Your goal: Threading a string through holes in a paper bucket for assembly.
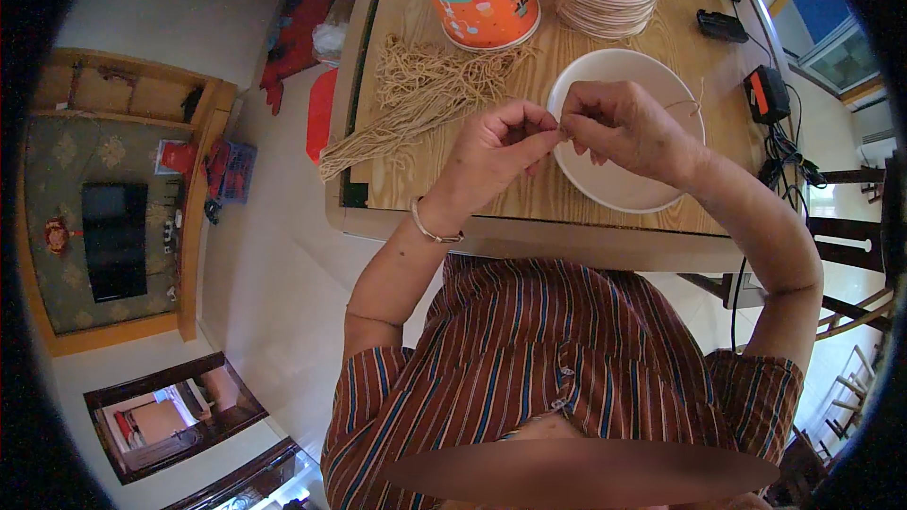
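Observation:
A white paper bucket (625, 200) stands on the table in front of me, its mouth facing up. At its left rim my left hand (501, 146) and my right hand (628, 127) meet fingertip to fingertip. Both are closed in a pinch on a thin tan cord, mostly hidden by the fingers. A loop of tan cord (694, 106) shows at the bucket's right rim, beyond my right hand. Left of the bucket lies a bundle of loose tan cords (416, 99), spread at the far end and gathered toward the table's left corner.
An upturned orange-and-green paper bucket (487, 14) stands behind the cords. Beside it rises a stack of nested buckets (605, 0) with cords around the rims. At right lie a black-and-orange device (765, 94), dark cables (789, 156) and a black object (721, 26). A red stool (321, 118) is beside the table.

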`<move>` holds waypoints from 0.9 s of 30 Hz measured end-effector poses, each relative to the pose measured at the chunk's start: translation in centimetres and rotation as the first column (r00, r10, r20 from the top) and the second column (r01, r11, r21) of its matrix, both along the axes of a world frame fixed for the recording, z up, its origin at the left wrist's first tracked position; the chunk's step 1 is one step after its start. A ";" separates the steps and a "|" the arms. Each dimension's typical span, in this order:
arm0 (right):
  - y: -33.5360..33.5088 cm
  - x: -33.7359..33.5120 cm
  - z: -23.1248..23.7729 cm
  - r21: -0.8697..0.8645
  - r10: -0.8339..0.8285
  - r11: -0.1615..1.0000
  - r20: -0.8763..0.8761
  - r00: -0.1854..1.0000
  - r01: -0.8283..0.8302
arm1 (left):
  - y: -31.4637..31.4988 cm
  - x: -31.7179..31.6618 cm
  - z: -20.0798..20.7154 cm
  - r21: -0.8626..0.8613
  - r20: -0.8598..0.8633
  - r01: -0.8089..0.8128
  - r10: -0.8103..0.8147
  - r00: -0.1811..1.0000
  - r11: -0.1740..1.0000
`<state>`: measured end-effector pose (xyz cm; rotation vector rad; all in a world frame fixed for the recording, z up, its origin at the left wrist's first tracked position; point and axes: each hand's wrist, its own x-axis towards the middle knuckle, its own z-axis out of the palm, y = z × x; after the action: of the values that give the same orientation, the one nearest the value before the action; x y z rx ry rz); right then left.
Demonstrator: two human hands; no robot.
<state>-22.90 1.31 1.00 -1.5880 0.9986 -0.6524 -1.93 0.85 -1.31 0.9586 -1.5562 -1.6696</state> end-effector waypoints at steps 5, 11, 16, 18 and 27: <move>-0.2 -0.2 0.6 0.073 0.019 0.997 -0.019 1.000 -0.017 | 0.2 0.0 0.3 0.012 -0.012 -0.001 0.001 1.000 1.000; -0.6 -0.6 0.0 0.151 -0.006 0.988 0.051 0.999 -0.002 | 0.1 0.3 0.0 0.098 -0.063 0.005 0.001 0.998 0.995; 0.0 -0.6 0.4 0.119 -0.054 0.992 0.181 0.982 0.033 | -0.1 0.3 -0.4 0.152 -0.113 -0.007 0.024 0.993 0.988; 0.7 -0.4 0.5 0.096 -0.063 0.995 0.243 0.968 0.041 | -0.1 0.4 -0.5 0.166 -0.149 0.000 0.025 0.989 0.986; 1.0 0.4 -0.2 -0.396 -0.093 0.914 0.000 0.996 0.086 | -0.2 0.3 -0.3 0.121 -0.136 0.008 0.008 0.991 0.993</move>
<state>-22.55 2.26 0.77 -1.9102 1.0008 -0.9508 -1.63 0.63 -1.59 0.8853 -1.3779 -1.8081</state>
